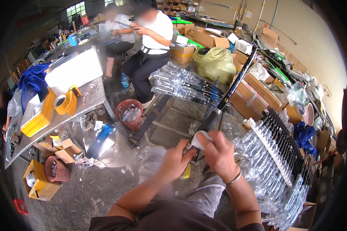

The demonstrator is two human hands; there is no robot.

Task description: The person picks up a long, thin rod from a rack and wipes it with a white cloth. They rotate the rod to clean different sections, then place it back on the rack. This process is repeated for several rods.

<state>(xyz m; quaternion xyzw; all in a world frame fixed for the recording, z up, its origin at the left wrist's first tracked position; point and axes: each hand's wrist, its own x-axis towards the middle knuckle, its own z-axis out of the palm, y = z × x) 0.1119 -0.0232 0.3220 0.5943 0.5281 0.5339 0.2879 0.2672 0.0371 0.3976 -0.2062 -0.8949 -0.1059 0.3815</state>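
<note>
A black fishing rod (235,85) slants up and away from my hands, its thick handle end toward me. My left hand (175,159) is closed around the lower end of the handle. My right hand (221,157), slightly blurred, presses a folded white cloth or paper (201,139) against the handle just above the left. A metal bangle circles the right wrist. To the right, many plastic-wrapped rods (254,163) lean side by side on a rack. Farther ahead lies another wrapped bundle of rods (181,82).
A table (89,101) with a white box and yellow tape rolls stands left. A red basket (130,115) and small cartons (42,181) sit on the floor. Two people work ahead, one in a white shirt (158,32). Cardboard boxes (254,94) and a yellow-green sack (214,63) stand beyond.
</note>
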